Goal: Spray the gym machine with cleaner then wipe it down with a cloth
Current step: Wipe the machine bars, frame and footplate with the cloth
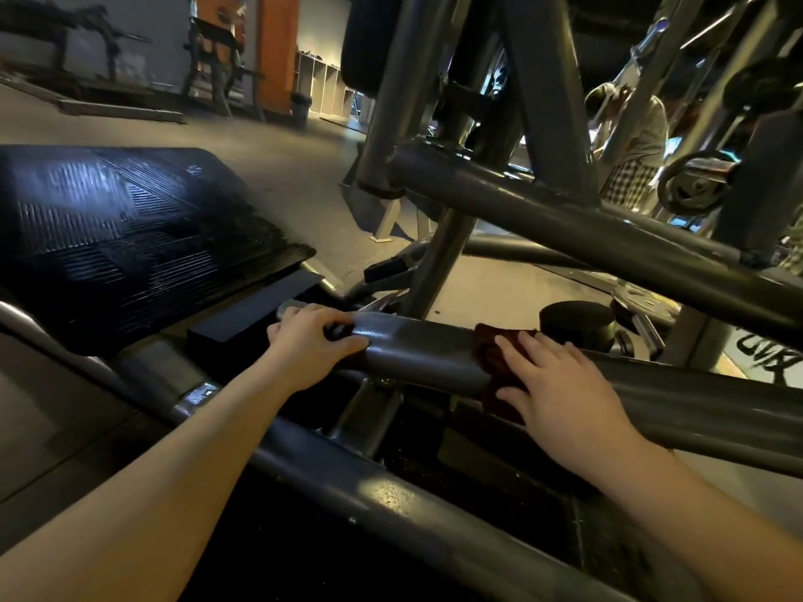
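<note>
left grip [310,341] round frame bar [428,354], right grip [560,384] over half-hidden cloth [489,356]

text: none legible | floor lettering [767,356]: black, unreadable

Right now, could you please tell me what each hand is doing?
Left hand: grips the bar.
Right hand: open, pressing the cloth on the bar.
</note>
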The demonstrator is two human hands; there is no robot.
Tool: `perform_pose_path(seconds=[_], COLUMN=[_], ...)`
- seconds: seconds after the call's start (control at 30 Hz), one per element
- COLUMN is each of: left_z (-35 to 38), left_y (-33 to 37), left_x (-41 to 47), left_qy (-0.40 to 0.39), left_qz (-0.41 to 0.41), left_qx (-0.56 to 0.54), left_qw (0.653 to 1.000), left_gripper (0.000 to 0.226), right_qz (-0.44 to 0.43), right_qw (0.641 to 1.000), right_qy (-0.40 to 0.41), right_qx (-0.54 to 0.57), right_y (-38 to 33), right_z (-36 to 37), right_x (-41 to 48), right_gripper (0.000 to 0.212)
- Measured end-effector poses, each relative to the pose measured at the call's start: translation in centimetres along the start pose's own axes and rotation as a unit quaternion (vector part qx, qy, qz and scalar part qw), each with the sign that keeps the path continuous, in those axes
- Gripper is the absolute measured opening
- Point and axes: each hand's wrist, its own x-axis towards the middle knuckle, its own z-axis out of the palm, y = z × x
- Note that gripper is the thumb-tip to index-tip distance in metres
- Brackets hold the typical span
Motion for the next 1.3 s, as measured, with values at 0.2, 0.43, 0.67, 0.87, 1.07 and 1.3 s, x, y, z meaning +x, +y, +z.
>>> perform_pose_path(seconds=[0.2,0.43,0.67,0.87,1.07,1.3], left_z=[-0.4,-0.9,-0.1,-0.8,-2.0,-0.9], left_y=[-2.1,-5.3,-6.6,-6.3,-6.4,-7.8], left_x=[0.3,-0.1,-0.5,0.0,1.5,1.1], left_qy=[0.008,0.006,0.025,0.009,-0.059,-0.039], left_qz=[-0.03,-0.078,-0.095,-0.08,-0.049,-0.06], left_qx=[-0.046,-0.078,-0.151,-0.141,-0.096,-0.156], left_qw=[0.998,0.994,0.984,0.987,0.992,0.985], left_gripper=[0.038,0.037,0.04,0.04,0.042,0.056], right_qz=[-0.035,-0.09,-0.11,-0.072,-0.003,-0.075], right_qw=[0.998,0.996,0.993,0.995,0.995,0.983], right_qy=[0.027,0.017,-0.047,-0.012,-0.082,-0.147], right_qx=[-0.035,-0.004,0.021,0.068,0.054,0.077], right_y=[-4.4,-11.2,-16.4,-10.2,-6.6,-14.6], right_z=[1.4,2.0,1.3,0.4,-0.9,-1.7], right_x=[2.5,7.0,11.1,9.4,9.1,13.8], right_gripper=[0.073,0.075,0.077,0.063,0.057,0.057])
